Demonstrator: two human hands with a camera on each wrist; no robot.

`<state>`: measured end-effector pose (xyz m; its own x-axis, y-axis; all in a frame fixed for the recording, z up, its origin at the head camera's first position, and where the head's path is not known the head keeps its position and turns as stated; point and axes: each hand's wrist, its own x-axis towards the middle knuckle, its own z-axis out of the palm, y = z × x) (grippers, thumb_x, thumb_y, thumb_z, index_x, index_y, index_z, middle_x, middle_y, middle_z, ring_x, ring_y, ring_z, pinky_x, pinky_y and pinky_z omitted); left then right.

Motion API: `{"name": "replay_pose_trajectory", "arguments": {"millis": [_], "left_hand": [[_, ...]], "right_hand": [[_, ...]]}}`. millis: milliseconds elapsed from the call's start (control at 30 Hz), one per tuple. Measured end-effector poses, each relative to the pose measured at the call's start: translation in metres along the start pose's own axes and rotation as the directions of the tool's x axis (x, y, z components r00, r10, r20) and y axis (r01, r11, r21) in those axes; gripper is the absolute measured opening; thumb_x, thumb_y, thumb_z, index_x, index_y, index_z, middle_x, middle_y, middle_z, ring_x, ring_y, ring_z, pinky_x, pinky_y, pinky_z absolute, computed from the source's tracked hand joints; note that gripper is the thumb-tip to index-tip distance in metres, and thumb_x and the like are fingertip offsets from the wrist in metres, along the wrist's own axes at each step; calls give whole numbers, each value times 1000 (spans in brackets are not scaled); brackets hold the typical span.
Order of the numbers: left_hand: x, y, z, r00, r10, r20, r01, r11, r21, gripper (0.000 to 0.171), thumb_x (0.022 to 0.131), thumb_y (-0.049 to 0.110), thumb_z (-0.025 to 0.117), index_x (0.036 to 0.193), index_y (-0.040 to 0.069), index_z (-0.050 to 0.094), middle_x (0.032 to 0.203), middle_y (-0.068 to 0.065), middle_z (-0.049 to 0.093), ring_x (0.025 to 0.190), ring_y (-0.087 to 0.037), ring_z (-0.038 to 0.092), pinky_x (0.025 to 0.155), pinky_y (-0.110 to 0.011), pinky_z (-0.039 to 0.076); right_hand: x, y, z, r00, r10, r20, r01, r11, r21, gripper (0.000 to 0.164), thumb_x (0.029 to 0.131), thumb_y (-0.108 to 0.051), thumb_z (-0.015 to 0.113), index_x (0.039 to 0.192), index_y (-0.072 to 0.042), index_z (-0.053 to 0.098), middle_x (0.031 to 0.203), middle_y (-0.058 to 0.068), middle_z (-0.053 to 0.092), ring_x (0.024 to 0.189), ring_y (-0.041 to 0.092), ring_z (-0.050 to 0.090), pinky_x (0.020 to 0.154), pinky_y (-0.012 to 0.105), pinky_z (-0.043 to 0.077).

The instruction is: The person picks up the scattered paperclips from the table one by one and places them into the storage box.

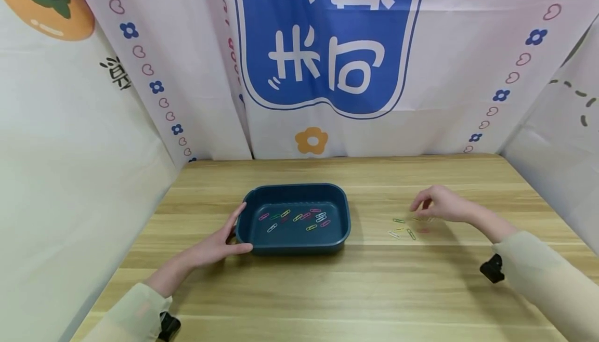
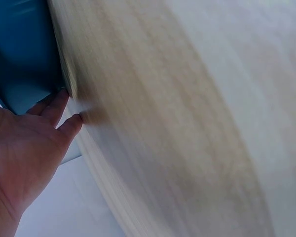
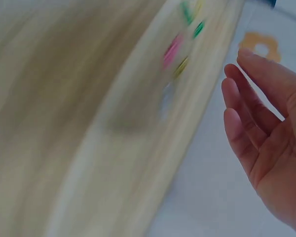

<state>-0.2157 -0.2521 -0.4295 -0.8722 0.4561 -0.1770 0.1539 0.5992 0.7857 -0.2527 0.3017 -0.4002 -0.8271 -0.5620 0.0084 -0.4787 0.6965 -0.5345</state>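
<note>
A dark blue rectangular tray (image 1: 292,249) sits on the table with several coloured paper clips (image 1: 297,218) scattered over its floor. My left hand (image 1: 216,246) rests against the tray's left end, thumb at the near corner and fingers along the side, all fairly straight. In the left wrist view the fingertips (image 2: 60,98) lie low by the tray wall. To the right of the tray lies a loose group of paper clips, including a green clip (image 1: 399,221) and a white clip (image 1: 394,235). My right hand (image 1: 442,206) hovers over their far side, fingers loosely bent, nothing visible between them.
The wood-grain table (image 1: 299,295) ends at a printed cloth (image 1: 281,134) hanging along its back, with white cloth on both sides. Black wrist cameras sit at the left cuff (image 1: 168,326) and the right cuff (image 1: 493,269).
</note>
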Motion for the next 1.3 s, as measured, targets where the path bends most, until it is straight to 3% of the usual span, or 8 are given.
{"name": "replay_pose_trajectory", "arguments": {"millis": [167, 367, 600, 933, 1300], "left_hand": [[0, -2, 1, 1000, 2, 3, -2, 1000, -9, 96, 93, 32, 66, 155, 32, -7, 158, -25, 5, 137, -47, 24, 106, -65, 18], [-1, -2, 1, 1000, -4, -1, 4, 1000, -7, 96, 93, 32, 66, 155, 32, -7, 157, -27, 8, 137, -46, 26, 106, -65, 18], [-1, -3, 2, 1000, -6, -1, 6, 1000, 1, 96, 93, 33, 66, 155, 33, -7, 158, -26, 7, 137, -46, 26, 106, -65, 18], [1, -2, 1, 1000, -10, -2, 10, 1000, -20, 97, 93, 33, 66, 155, 33, -8, 158, -25, 4, 137, -46, 26, 107, -66, 16], [0, -1, 0, 1000, -17, -4, 17, 1000, 6, 96, 92, 36, 66, 155, 33, -7, 158, -24, 6, 138, -46, 24, 106, -66, 17]], "right_hand": [[-15, 27, -2, 998, 59, -38, -58, 998, 26, 8, 82, -5, 75, 89, -2, 74, 88, 3, 70, 76, 11, 61, 68, 27, 51], [-20, 43, 0, 993, 107, -58, -106, 994, 14, 9, 81, -5, 76, 89, -6, 74, 89, 1, 69, 78, 12, 59, 68, 27, 49], [-21, 47, 6, 989, 126, -72, -127, 992, -12, 8, 79, -5, 77, 84, -11, 75, 86, -3, 66, 77, 12, 59, 68, 27, 49], [-22, 50, 7, 985, 160, -69, -152, 983, 106, 6, 79, -3, 77, 81, -6, 73, 84, 1, 67, 76, 12, 59, 68, 25, 49], [-24, 45, 8, 976, 205, -73, -195, 973, 124, 3, 83, -9, 76, 82, -8, 73, 80, -1, 67, 72, 12, 56, 64, 25, 46]]}}
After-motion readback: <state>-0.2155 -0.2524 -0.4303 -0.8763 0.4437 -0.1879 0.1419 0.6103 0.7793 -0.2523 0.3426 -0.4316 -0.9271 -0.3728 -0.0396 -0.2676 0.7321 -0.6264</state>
